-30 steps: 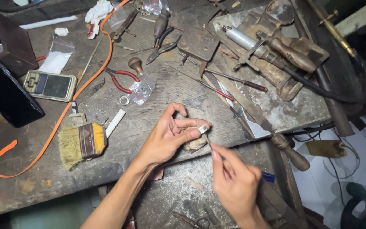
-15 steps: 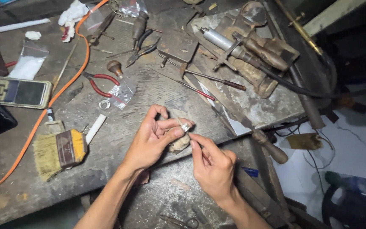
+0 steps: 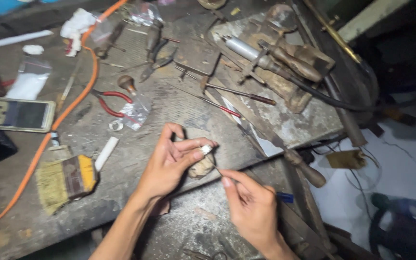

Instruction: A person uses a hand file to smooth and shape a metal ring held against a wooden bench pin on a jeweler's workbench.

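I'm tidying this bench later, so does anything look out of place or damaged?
Nothing looks broken. The workbench is cluttered: red-handled pliers, a brush and an orange cable lie loose. A small ring sits alone by a plastic bag. The left hand pinches a small silver piece; the right hand works it with a thin tool.

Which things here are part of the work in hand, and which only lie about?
In use: left hand pinching a small ring against a wooden peg; right hand holding a thin tool to it.

Lying about: brush, red pliers, phone, orange cable, white cloth.
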